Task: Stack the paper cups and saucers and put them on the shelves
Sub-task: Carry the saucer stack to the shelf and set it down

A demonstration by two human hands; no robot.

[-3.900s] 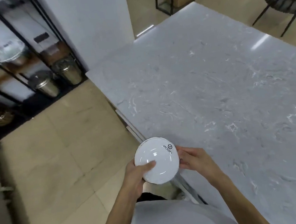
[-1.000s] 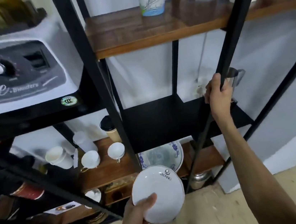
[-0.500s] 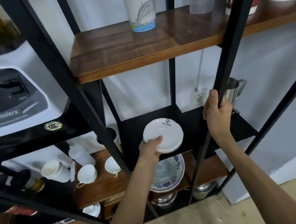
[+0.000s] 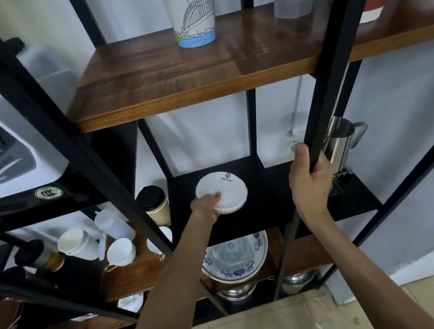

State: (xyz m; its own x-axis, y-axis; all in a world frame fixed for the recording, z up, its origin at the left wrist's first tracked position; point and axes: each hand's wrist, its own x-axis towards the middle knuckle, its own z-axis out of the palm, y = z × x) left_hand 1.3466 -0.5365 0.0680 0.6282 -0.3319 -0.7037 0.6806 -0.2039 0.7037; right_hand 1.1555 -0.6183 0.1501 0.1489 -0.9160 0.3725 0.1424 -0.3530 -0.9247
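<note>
My left hand [image 4: 206,203] is out over the black shelf [image 4: 275,198], thumb on top and fingers tucked beneath the near-left rim of the stack of white saucers [image 4: 222,195] — pinched on it, not spread. The stack sits in the middle of that shelf, logo side away from me; whether its far edge has touched down yet I can't tell from up here. My right hand [image 4: 310,182] is wrapped tight round the black upright post [image 4: 332,66] of the rack, steadying me as I lean in.

Now, doing this well: I want the stack flat before I let go, so I judge the move is to lower the far edge first, then slide my fingers out sideways from underneath rather than pulling back, which could drag the top saucer off the pile. The layers at the front edge look slightly stepped, so a small nudge to square them would be wise.

There's room around it — the steel jug [image 4: 343,139] stands well off to the right behind the post, and the lidded takeaway cup [image 4: 155,204] is on the lower level to the left. Below, the blue-patterned plate [image 4: 235,258] sits clear of my forearm. I keep my grip on the post until the saucers rest on their own.
</note>
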